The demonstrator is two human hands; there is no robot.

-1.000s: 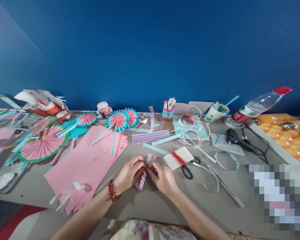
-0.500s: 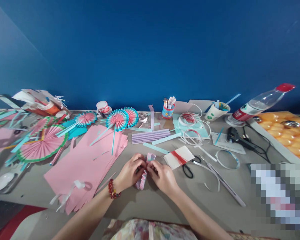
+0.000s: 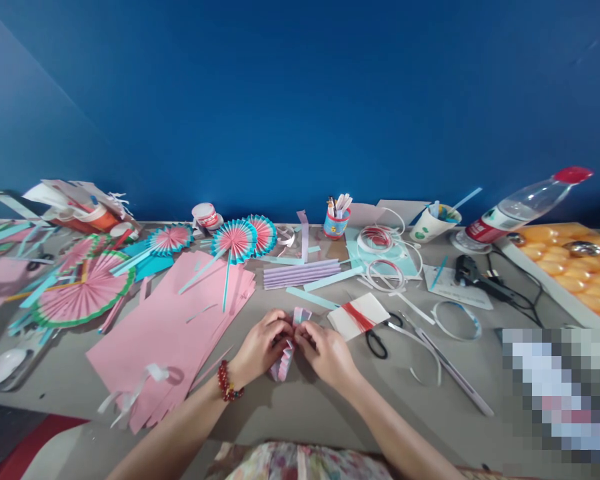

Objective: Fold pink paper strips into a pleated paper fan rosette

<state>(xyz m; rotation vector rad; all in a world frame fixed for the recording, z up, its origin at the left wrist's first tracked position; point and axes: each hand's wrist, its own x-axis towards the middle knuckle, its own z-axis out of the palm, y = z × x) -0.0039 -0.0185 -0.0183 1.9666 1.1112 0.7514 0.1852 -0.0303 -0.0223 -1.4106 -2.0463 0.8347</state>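
A small accordion-folded paper strip [image 3: 283, 365], pink with pale blue and lilac edges, stands between my two hands over the grey table. My left hand [image 3: 263, 342], with a red bead bracelet at the wrist, pinches its left side with curled fingers. From the other side, my right hand [image 3: 325, 350] grips the same strip between thumb and fingers. The fingers cover the middle of the folds. Just right of my right hand lies a white card wound with red thread [image 3: 359, 315], with black-handled scissors [image 3: 377, 343] partly beneath it.
Pink paper sheets [image 3: 150, 333] spread to the left, near pleated paper fans [image 3: 234, 241]. Lilac folded paper [image 3: 301, 273] lies ahead. Farther right are wire coils [image 3: 384, 275], a glue gun [image 3: 480, 280], a plastic bottle [image 3: 510, 213] and a paper cup [image 3: 433, 223].
Both hands keep their hold on the folded paper strip, with barely any finger movement. The whole view has shifted very slightly.
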